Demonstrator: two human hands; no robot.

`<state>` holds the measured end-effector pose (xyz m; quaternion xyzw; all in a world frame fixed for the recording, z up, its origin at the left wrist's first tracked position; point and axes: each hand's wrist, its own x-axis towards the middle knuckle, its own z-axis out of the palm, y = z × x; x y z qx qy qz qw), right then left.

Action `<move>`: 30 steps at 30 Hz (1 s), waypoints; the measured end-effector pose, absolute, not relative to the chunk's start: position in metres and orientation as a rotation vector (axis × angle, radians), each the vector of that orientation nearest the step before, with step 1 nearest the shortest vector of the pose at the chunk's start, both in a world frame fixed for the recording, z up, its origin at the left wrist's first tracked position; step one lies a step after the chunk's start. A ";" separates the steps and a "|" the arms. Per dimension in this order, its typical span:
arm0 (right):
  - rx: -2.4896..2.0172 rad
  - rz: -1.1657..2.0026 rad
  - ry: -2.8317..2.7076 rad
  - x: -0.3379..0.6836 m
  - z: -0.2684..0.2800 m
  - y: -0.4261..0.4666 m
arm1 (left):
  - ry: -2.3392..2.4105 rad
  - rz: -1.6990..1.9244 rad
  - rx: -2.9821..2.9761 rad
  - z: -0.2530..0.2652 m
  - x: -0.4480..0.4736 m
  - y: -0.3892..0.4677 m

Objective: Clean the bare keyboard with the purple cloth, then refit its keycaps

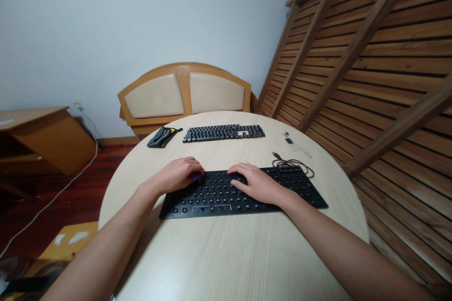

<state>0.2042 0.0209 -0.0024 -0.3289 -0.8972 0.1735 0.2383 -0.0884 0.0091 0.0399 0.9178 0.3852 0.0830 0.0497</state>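
Observation:
A black keyboard base [217, 197] without its keycaps lies on the table in front of me, its rows of switch posts bare. My left hand [181, 174] is over its upper left part, with fingers curled round a small purple thing [196, 176], mostly hidden, whose kind I cannot make out. On the upper middle of the base rests my right hand [254, 181], fingers apart and holding nothing. Loose black keycaps [215, 132] stand in keyboard order behind the base, with a gap right of the middle. The base's coiled cable [293, 164] lies at its upper right.
Round pale table [226, 254]. A black and yellow folded item [163, 136] lies at the back left. Small metal tools [290, 142] lie at the right. A wooden headboard [185, 89] stands behind, and a slatted wooden frame [353, 66] leans at the right.

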 end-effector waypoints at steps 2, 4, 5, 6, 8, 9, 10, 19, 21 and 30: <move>-0.900 0.475 -2.458 0.204 -0.003 0.021 | 1.195 0.262 2.799 0.040 -0.087 0.010; -0.898 0.471 -2.459 0.204 -0.003 0.021 | 1.205 0.264 2.813 0.039 -0.086 0.010; -0.899 0.469 -2.460 0.204 -0.003 0.021 | 1.209 0.265 2.822 0.039 -0.086 0.010; -0.901 0.468 -2.461 0.204 -0.003 0.021 | 1.210 0.267 2.832 0.039 -0.086 0.010; -0.904 0.469 -2.462 0.204 -0.003 0.021 | 1.205 0.279 2.853 0.038 -0.086 0.010; -0.905 0.469 -2.463 0.204 -0.003 0.021 | 1.193 0.289 2.863 0.037 -0.085 0.010; -0.906 0.468 -2.464 0.204 -0.003 0.021 | 1.174 0.296 2.872 0.037 -0.085 0.010; -0.900 0.458 -2.459 0.204 -0.004 0.022 | 1.210 0.360 2.844 0.030 -0.070 0.009; -0.897 0.460 -2.457 0.204 -0.004 0.023 | 1.201 0.365 2.820 0.030 -0.071 0.009; -0.905 0.461 -2.464 0.204 -0.004 0.022 | 1.070 0.244 2.940 0.039 -0.079 0.005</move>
